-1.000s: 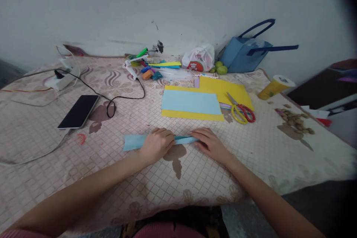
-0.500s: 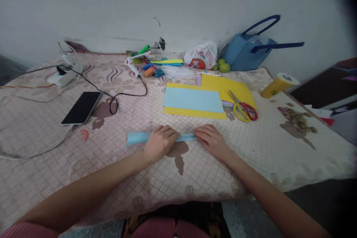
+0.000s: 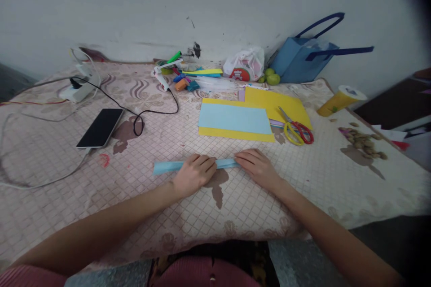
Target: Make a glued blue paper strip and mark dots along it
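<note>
A narrow strip of folded light-blue paper (image 3: 168, 167) lies across the patterned tablecloth (image 3: 134, 215) close in front of me. Near the strip's middle, my left hand (image 3: 194, 175) is closed over it, fingers curled. My right hand (image 3: 257, 168) pinches the right end, and its fingers hide that tip. Between the two hands a fold line shows along the strip. Beyond them lies a flat light-blue sheet (image 3: 234, 118) on top of a yellow sheet (image 3: 235, 135). Scissors (image 3: 295, 130) with one yellow and one red handle rest to the right of these sheets.
A phone (image 3: 101, 128) on a charging cable lies left. A glue gun (image 3: 161, 80), clay packets (image 3: 182, 84), a plastic bag (image 3: 245, 65), green fruit (image 3: 272, 77) and a blue bag (image 3: 296, 60) line the wall. A yellow roll (image 3: 340, 101) and peanuts (image 3: 363, 142) are right.
Both hands stay on the blue strip in nearly the same place. The strip looks slightly more open between the hands, and the whole view has shifted a little.
</note>
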`<state>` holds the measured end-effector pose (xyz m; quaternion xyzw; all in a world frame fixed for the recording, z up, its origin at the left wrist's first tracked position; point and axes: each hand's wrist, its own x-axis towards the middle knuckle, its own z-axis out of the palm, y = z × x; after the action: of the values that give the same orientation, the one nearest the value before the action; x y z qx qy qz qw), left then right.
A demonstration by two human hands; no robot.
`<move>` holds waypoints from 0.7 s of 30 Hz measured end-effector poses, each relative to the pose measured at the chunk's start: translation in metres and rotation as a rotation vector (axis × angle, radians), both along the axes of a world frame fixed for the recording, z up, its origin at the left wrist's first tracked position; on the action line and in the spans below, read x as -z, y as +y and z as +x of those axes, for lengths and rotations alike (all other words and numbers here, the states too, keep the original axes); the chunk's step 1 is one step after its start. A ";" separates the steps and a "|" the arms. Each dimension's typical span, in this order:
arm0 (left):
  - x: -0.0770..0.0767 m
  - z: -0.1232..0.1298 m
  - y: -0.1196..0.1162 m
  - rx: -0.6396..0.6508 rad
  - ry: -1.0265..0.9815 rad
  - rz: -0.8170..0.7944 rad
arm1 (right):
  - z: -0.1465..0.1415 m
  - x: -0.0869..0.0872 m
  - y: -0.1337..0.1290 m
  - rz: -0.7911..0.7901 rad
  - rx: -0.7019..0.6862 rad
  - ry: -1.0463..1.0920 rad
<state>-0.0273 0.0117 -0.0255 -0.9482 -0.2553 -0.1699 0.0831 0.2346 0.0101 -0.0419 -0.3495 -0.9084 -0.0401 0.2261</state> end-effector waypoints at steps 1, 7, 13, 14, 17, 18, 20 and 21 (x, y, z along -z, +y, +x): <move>0.000 -0.001 0.000 0.005 -0.001 0.006 | 0.001 -0.001 -0.001 -0.006 -0.013 -0.011; 0.001 -0.003 0.001 0.026 0.024 0.032 | 0.010 -0.002 -0.004 -0.048 -0.016 -0.050; -0.002 -0.011 0.000 0.018 0.044 0.012 | 0.012 0.001 -0.002 -0.069 0.003 -0.032; -0.003 -0.015 0.000 0.013 0.045 0.011 | 0.012 0.001 -0.002 -0.073 0.004 -0.031; -0.004 -0.033 0.000 0.017 0.030 0.021 | 0.013 0.000 -0.002 -0.073 -0.004 -0.028; -0.004 -0.040 0.000 0.018 0.021 0.025 | 0.013 0.000 -0.001 -0.071 -0.008 -0.027; -0.004 -0.052 0.001 0.011 0.012 0.025 | 0.014 0.000 0.000 -0.066 -0.021 -0.027; -0.003 -0.058 0.001 0.002 0.008 0.028 | 0.015 -0.001 0.000 -0.063 -0.027 -0.029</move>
<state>-0.0855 0.0126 -0.0221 -0.9479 -0.2515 -0.1699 0.0970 0.2495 0.0103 -0.0414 -0.3434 -0.9170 -0.0132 0.2024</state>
